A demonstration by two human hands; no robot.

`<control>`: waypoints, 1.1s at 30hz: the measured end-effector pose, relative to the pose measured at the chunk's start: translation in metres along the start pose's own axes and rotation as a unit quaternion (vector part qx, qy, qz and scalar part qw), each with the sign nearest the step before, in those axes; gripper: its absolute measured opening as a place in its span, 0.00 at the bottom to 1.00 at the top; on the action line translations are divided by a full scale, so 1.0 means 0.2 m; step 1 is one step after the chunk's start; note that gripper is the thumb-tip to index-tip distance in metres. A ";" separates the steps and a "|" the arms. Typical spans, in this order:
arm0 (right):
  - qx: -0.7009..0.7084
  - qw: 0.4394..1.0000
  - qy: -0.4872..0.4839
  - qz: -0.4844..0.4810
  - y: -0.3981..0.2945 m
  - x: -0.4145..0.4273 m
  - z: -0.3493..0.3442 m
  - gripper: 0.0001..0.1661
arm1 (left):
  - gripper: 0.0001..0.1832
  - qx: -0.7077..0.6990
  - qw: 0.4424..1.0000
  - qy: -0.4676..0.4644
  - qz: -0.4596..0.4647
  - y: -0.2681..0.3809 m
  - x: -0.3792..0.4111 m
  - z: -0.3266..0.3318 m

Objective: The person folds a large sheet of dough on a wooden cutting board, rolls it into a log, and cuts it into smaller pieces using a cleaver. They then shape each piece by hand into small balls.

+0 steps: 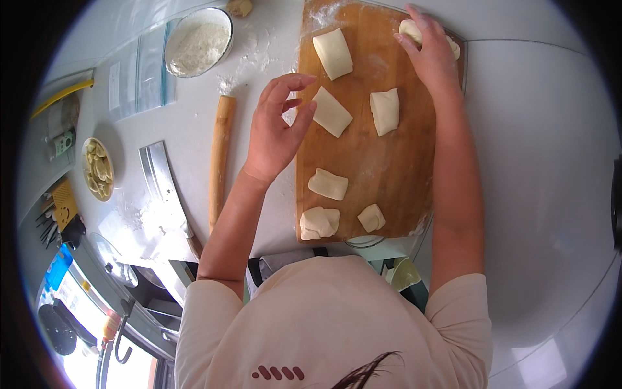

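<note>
A wooden cutting board [408, 160], dusted with flour in places, lies before me. My right hand [432, 56] is at its far right corner, thumb and fingers around a dough piece [410, 31] that the hand partly covers. More dough [455, 47] shows beyond that hand; whether it is the same piece is hidden. Over the board's left edge, my left hand [282, 129] holds nothing, its fingers apart and curved. Beside its fingertips lies a flat dough piece [333, 113]. Other folded dough pieces rest at the far left [333, 53], centre [385, 112] and near end [319, 223].
Left of the board lie a wooden rolling pin [222, 155] and a cleaver [165, 180]. A bowl of flour [200, 46] stands farther back. At the far left is a bowl of pale food pieces [98, 167]. A glass rim [365, 242] shows at the board's near edge.
</note>
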State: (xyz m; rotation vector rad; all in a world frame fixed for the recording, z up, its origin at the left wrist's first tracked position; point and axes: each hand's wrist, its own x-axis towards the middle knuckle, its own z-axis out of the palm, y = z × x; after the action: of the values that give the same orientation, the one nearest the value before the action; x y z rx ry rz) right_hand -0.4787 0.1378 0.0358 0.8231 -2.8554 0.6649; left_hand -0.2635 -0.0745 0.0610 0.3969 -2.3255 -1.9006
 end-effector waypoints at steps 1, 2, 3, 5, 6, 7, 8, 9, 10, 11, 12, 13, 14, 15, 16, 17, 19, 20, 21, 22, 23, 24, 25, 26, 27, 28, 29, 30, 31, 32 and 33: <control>-0.004 1.000 0.007 -0.004 0.00 0.00 -0.01 0.31 | 0.18 0.002 1.000 0.007 0.006 0.00 0.00 0.00; -0.039 0.999 -0.026 -0.002 0.02 0.01 0.00 0.31 | 0.18 -0.005 1.000 -0.002 -0.002 -0.01 0.00 0.01; -0.074 0.996 -0.057 0.001 0.04 0.02 0.02 0.32 | 0.17 -0.012 1.000 -0.013 -0.008 -0.01 0.00 0.01; -0.082 0.993 -0.081 0.002 0.08 0.02 0.02 0.32 | 0.17 -0.018 0.999 -0.026 -0.015 0.00 0.00 0.01; -0.054 0.996 -0.074 -0.002 0.08 0.02 0.01 0.33 | 0.17 -0.017 0.999 -0.027 -0.016 0.01 0.00 0.01; -0.026 0.997 -0.067 -0.006 0.08 0.02 0.01 0.33 | 0.17 -0.016 0.999 -0.029 -0.016 0.02 0.00 0.01; -0.012 0.999 -0.052 -0.005 0.08 0.02 0.01 0.33 | 0.17 -0.014 0.999 -0.030 -0.016 0.02 0.00 0.01; 0.002 0.999 -0.039 -0.004 0.07 0.01 0.00 0.33 | 0.17 -0.011 0.999 -0.031 -0.016 0.02 0.00 0.01; 0.017 1.000 -0.025 -0.003 0.05 0.00 -0.01 0.32 | 0.17 -0.008 0.999 -0.032 -0.015 0.02 0.00 0.00; 0.032 0.999 -0.020 -0.002 0.04 0.00 -0.03 0.32 | 0.17 -0.009 1.000 -0.020 -0.010 0.01 -0.01 0.00; 0.047 0.999 -0.014 0.000 0.01 0.01 -0.07 0.32 | 0.17 -0.010 1.000 -0.010 -0.004 0.01 -0.01 0.01; 0.062 0.998 -0.008 0.002 -0.01 0.00 -0.10 0.32 | 0.18 -0.012 1.000 0.000 0.002 0.01 -0.01 0.01; 0.054 0.998 -0.011 0.028 -0.02 -0.01 -0.12 0.32 | 0.18 -0.012 1.000 -0.001 0.001 0.01 -0.01 0.01; 0.047 0.997 -0.013 0.052 -0.03 -0.02 -0.13 0.32 | 0.18 -0.012 1.000 -0.001 0.001 0.01 -0.01 0.01; 0.039 0.996 -0.015 0.077 -0.04 -0.04 -0.16 0.32 | 0.18 -0.012 1.000 -0.001 0.001 0.02 -0.02 0.02; 0.055 0.994 0.001 0.095 -0.06 -0.08 -0.18 0.30 | 0.18 -0.009 1.000 -0.003 0.001 0.02 -0.02 0.02; 0.086 0.987 0.031 0.129 -0.11 -0.20 -0.19 0.27 | 0.18 -0.003 1.000 -0.005 0.002 0.03 -0.02 0.02; 0.079 0.985 0.005 0.150 -0.14 -0.27 -0.19 0.28 | 0.17 -0.007 1.000 -0.006 0.000 0.04 -0.02 0.03; 0.072 0.982 -0.021 0.173 -0.16 -0.36 -0.17 0.29 | 0.17 -0.010 1.000 -0.007 -0.002 0.04 -0.03 0.03; 0.063 0.982 -0.052 0.173 -0.19 -0.45 -0.13 0.28 | 0.17 -0.013 1.000 -0.008 -0.005 0.05 -0.03 0.04; 0.054 0.980 -0.081 0.175 -0.22 -0.52 -0.10 0.27 | 0.17 -0.017 1.000 -0.020 0.000 0.06 -0.03 0.06; 0.062 0.980 -0.079 0.174 -0.27 -0.55 -0.08 0.26 | 0.17 -0.020 0.999 -0.031 0.004 0.06 -0.03 0.07; 0.072 0.980 -0.075 0.172 -0.31 -0.58 -0.06 0.25 | 0.17 -0.022 0.999 -0.043 0.010 0.06 -0.04 0.09; 0.082 0.979 -0.071 0.171 -0.35 -0.60 -0.05 0.24 | 0.18 -0.026 0.998 -0.054 0.012 0.05 -0.04 0.11; 0.110 0.979 -0.062 0.162 -0.39 -0.61 -0.05 0.24 | 0.18 -0.028 0.997 -0.064 0.018 0.05 -0.04 0.13; 0.138 0.977 -0.052 0.153 -0.42 -0.62 -0.05 0.23 | 0.18 -0.031 0.996 -0.074 0.023 0.05 -0.04 0.15; 0.165 0.975 -0.043 0.143 -0.44 -0.64 -0.05 0.23 | 0.19 -0.015 0.996 -0.089 0.017 0.06 -0.04 0.17; 0.219 0.957 -0.068 0.175 -0.45 -0.64 -0.05 0.25 | 0.19 0.001 0.995 -0.101 0.013 0.07 -0.04 0.19; 0.233 0.953 -0.064 0.182 -0.47 -0.67 -0.07 0.26 | 0.19 0.016 0.993 -0.114 0.009 0.09 -0.05 0.20; 0.248 0.948 -0.061 0.189 -0.49 -0.71 -0.09 0.27 | 0.19 0.011 0.991 -0.131 -0.002 0.10 -0.07 0.21; 0.263 0.943 -0.059 0.195 -0.52 -0.75 -0.12 0.28 | 0.20 0.006 0.989 -0.147 -0.015 0.13 -0.10 0.22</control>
State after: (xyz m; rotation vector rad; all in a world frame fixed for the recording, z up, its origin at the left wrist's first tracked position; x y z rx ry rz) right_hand -0.2974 0.1412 0.0674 0.3321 -3.0095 1.5204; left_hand -0.2595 -0.0222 0.0781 0.1624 -2.5230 -2.0854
